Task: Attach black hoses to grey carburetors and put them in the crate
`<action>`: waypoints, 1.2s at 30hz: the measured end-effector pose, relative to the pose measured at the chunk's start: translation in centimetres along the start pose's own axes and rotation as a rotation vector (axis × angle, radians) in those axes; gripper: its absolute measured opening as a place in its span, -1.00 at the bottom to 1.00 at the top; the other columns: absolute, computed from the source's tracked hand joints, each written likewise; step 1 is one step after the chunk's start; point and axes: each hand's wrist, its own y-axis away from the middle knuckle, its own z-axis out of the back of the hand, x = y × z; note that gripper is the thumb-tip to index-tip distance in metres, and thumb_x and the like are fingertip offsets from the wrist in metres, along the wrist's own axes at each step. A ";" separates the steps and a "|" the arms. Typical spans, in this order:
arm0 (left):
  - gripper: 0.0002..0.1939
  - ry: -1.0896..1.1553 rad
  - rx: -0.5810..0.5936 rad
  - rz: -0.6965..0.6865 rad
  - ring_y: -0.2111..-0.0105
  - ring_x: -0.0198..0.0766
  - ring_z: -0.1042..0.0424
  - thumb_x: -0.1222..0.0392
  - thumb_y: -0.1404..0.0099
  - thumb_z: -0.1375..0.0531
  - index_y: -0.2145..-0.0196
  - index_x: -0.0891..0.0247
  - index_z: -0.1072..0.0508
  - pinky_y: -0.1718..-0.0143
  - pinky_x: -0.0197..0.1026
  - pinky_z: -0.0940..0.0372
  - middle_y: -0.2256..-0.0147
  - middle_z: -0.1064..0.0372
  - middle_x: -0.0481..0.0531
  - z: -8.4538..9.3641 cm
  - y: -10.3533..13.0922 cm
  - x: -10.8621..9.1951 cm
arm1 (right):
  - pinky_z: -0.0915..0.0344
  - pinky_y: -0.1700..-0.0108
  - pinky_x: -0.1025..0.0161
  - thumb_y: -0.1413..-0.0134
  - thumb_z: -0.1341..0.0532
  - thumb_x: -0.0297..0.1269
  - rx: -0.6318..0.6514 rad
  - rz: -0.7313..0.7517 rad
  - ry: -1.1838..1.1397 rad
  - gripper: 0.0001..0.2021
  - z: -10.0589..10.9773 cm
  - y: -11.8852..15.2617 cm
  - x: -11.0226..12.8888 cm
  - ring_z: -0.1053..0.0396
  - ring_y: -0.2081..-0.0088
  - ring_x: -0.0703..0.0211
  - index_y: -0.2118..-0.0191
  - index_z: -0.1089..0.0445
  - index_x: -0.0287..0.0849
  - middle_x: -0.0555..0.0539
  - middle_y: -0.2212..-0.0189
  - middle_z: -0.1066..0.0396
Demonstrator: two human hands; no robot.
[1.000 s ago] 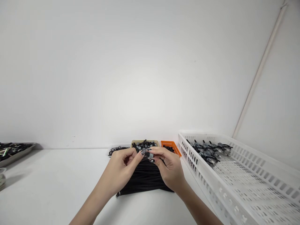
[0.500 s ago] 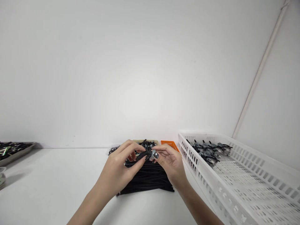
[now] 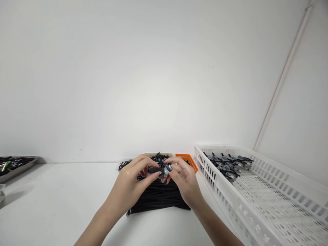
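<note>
My left hand [image 3: 134,176] pinches a short black tube-like piece [image 3: 155,169] between thumb and fingers. At that piece's right end sits a small grey part [image 3: 165,171], which my right hand [image 3: 183,176] grips with its thumb and fingers. Both hands meet above a bundle of black cords [image 3: 159,196] lying on the white table. Just behind the fingers, a pale tray [image 3: 150,154] holds small black and grey parts [image 3: 159,158]. The fingertips partly cover the held pieces.
An orange basket [image 3: 188,157] stands behind my right hand. The long white crate [image 3: 230,194] on the right holds several black and grey assemblies [image 3: 227,167]. Thin black loops [image 3: 124,164] lie left of the pale tray. A metal tray [image 3: 23,168] of dark parts sits far left.
The black piece has turned from a bent, tilted pose to nearly level. My right fingers have shifted slightly around the grey part, and more of their tips show below it.
</note>
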 end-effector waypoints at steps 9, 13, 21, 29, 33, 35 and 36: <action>-0.86 0.186 -0.029 0.154 0.47 -0.35 -0.34 0.12 -0.27 -0.11 0.39 0.19 -0.39 0.42 -0.27 -0.29 0.39 -0.33 -0.04 0.0 -0.4 -0.6 | -0.39 0.28 0.22 -0.21 -0.10 -0.17 0.167 -0.059 -0.018 -0.76 -0.2 0.4 -0.2 -0.44 0.38 0.23 0.07 -0.24 -0.16 -0.04 0.44 -0.47; -0.83 0.166 -0.052 0.179 0.47 -0.34 -0.29 0.07 -0.27 -0.12 0.40 0.20 -0.38 0.43 -0.27 -0.26 0.43 -0.26 -0.06 0.1 -0.4 -0.4 | -0.39 0.15 0.18 -0.18 -0.13 -0.24 0.121 -0.017 0.085 -0.79 -0.3 0.4 -0.4 -0.45 0.29 0.20 0.08 -0.28 -0.13 -0.03 0.38 -0.47; -0.87 -0.098 -0.044 0.163 0.53 -0.35 -0.18 0.12 -0.25 -0.13 0.41 0.18 -0.38 0.48 -0.28 -0.14 0.46 -0.22 -0.10 -0.2 -0.2 0.1 | -0.39 0.17 0.25 -0.11 -0.16 -0.35 -0.008 0.077 0.267 -0.84 0.1 0.0 0.4 -0.42 0.28 0.22 0.16 -0.36 -0.14 -0.05 0.32 -0.42; -0.79 -0.186 -0.012 0.106 0.56 -0.39 -0.13 0.20 -0.29 -0.08 0.51 0.21 -0.24 0.52 -0.31 -0.07 0.50 -0.16 -0.13 -0.3 0.1 0.1 | -0.37 0.25 0.28 -0.02 -0.17 -0.46 -0.089 0.170 0.404 -0.85 -0.1 0.0 -0.4 -0.39 0.36 0.24 0.25 -0.40 -0.14 -0.02 0.38 -0.42; -0.78 -0.202 0.002 0.062 0.56 -0.40 -0.13 0.18 -0.30 -0.07 0.51 0.22 -0.26 0.52 -0.32 -0.07 0.50 -0.15 -0.13 -0.3 0.2 0.3 | -0.36 0.27 0.27 -0.02 -0.17 -0.46 -0.084 0.197 0.410 -0.85 0.0 0.0 -0.3 -0.38 0.37 0.24 0.27 -0.41 -0.14 -0.01 0.40 -0.41; -0.78 -0.201 0.022 0.048 0.57 -0.39 -0.14 0.17 -0.31 -0.06 0.49 0.21 -0.31 0.53 -0.32 -0.08 0.51 -0.14 -0.13 -0.4 0.2 0.3 | -0.36 0.29 0.26 0.00 -0.17 -0.47 -0.093 0.226 0.423 -0.86 0.0 0.0 -0.3 -0.37 0.38 0.24 0.29 -0.40 -0.15 -0.01 0.42 -0.39; -0.78 -0.201 0.033 0.047 0.57 -0.39 -0.15 0.16 -0.31 -0.06 0.49 0.21 -0.33 0.52 -0.32 -0.09 0.52 -0.14 -0.12 -0.4 0.1 0.3 | -0.35 0.31 0.27 0.01 -0.17 -0.48 -0.102 0.246 0.434 -0.86 0.0 0.0 -0.2 -0.36 0.40 0.24 0.30 -0.40 -0.15 0.00 0.44 -0.38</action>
